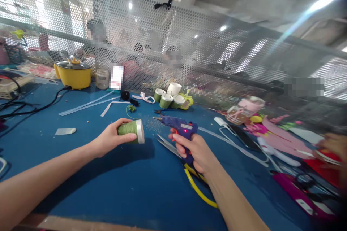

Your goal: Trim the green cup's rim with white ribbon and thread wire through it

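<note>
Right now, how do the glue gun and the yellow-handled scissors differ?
The glue gun has a mostly purple-blue body, while the yellow-handled scissors have metal blades. The glue gun is gripped in the right hand; the scissors lie beneath it on the blue tabletop. The glue gun shows a small red light; no light shows on the scissors. Both have their tips toward the picture's left.

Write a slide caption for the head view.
Left hand holds a green cup; right hand, a glue gun above scissors on a blue table.
</note>
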Demonstrator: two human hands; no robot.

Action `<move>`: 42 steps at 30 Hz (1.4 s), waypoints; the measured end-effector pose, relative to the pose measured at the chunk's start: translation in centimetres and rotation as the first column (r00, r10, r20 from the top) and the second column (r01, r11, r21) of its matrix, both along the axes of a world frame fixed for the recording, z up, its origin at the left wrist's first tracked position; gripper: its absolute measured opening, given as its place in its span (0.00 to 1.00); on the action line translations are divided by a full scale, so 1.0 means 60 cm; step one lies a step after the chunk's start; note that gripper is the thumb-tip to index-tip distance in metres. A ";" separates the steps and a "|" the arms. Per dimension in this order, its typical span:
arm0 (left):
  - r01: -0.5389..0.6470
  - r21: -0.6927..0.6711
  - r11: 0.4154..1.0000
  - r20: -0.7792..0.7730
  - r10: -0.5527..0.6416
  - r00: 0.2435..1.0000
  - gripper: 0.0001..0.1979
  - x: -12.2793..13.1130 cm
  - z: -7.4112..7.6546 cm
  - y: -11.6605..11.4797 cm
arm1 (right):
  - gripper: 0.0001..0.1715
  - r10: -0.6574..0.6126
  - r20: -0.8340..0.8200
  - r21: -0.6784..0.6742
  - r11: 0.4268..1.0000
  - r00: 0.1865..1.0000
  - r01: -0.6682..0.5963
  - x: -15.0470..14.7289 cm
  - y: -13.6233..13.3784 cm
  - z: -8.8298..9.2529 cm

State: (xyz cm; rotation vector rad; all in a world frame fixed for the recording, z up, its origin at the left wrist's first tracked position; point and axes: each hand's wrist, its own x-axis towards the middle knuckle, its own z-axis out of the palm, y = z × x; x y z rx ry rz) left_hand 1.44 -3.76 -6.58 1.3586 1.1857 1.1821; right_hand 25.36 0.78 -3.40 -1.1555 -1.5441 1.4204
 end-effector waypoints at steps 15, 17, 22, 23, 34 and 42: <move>0.173 -0.199 0.965 0.485 -0.056 0.873 0.19 -0.008 -0.009 0.007 | 0.23 -0.265 0.314 0.165 0.961 0.912 0.222 0.027 0.071 -0.038; 0.169 -0.172 0.971 0.479 -0.067 0.875 0.17 -0.008 -0.010 0.007 | 0.22 -0.276 0.362 0.182 0.958 0.891 0.223 0.028 0.078 -0.039; 0.196 -0.126 0.972 0.478 -0.114 0.871 0.17 -0.005 -0.009 0.000 | 0.22 -0.323 0.469 0.272 0.938 0.822 0.214 0.032 0.098 -0.035; 0.196 -0.116 0.974 0.461 -0.122 0.879 0.20 -0.004 -0.009 -0.001 | 0.23 -0.334 0.481 0.291 0.933 0.810 0.212 0.032 0.103 -0.034; 0.129 0.062 0.990 0.105 -0.135 0.985 0.32 0.003 -0.012 0.004 | 0.15 -0.209 0.332 0.180 0.971 0.920 0.156 -0.006 0.085 -0.025; 0.183 0.155 0.971 -0.076 -0.173 0.982 0.32 0.010 -0.015 -0.007 | 0.18 0.025 0.016 0.018 1.000 1.000 -0.026 -0.032 0.008 0.015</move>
